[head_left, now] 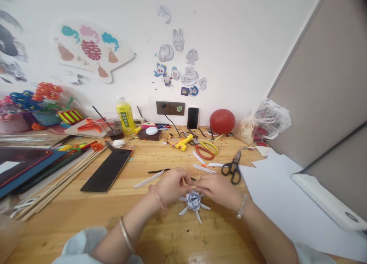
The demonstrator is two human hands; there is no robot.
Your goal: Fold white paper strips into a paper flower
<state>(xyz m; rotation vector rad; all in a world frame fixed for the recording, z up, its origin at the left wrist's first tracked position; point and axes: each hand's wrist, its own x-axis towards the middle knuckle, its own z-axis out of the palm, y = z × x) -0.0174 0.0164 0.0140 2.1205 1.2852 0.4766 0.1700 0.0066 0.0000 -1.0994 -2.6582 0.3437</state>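
Observation:
A white and grey folded-paper piece (194,200), round in the middle with several strips sticking out, lies on the wooden table. Just beyond its far edge my left hand (175,184) is closed in a pinch, its fingertips meeting those of my right hand (218,189). The right hand's fingers are pressed together too. What lies between the fingertips is too small and hidden to name. A thin black strip (159,171) and a folded white paper strip (149,179) lie to the left of the hands. More white strips (204,168) are beyond the right hand.
Black scissors (235,168) lie right of the strips, near white paper sheets (275,191). Farther back are red-and-yellow scissors (205,152), a yellow glue gun (184,142) and a red balloon (222,121). A black tablet (107,170), wooden sticks (61,180) and a yellow bottle (125,116) stand or lie left.

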